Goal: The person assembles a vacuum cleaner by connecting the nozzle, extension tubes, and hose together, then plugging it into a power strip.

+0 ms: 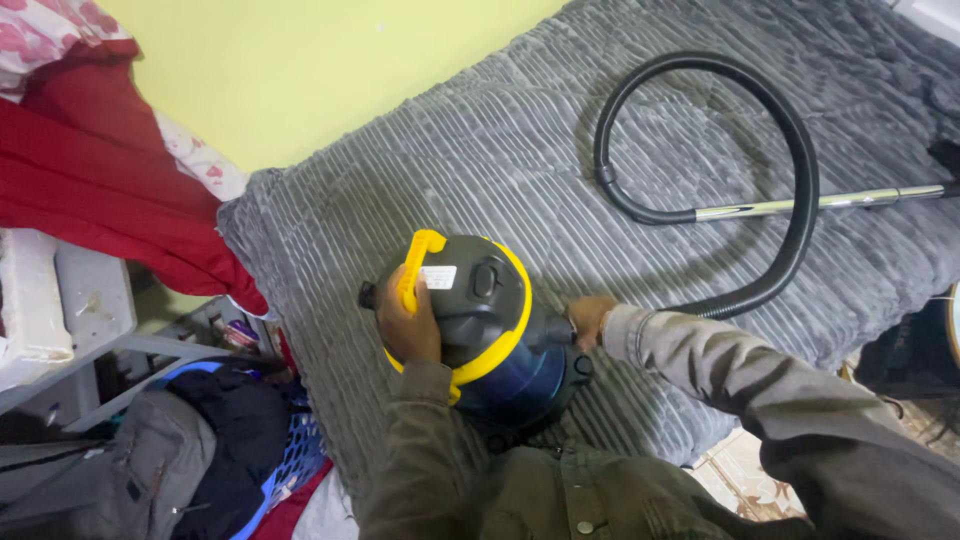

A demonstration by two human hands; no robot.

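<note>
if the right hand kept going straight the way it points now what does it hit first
The right hand points left, at the spot where the black hose joins the blue vacuum cleaner. It already seems to touch that joint, so the vacuum's body would be met first, though depth is hard to judge.

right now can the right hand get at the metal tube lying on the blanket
Probably not without leaning: the right hand is at the hose joint on the vacuum, and the metal tube lies far across the blanket, unobstructed.

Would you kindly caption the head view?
Left hand on vacuum handle, right hand at hose joint.
</note>
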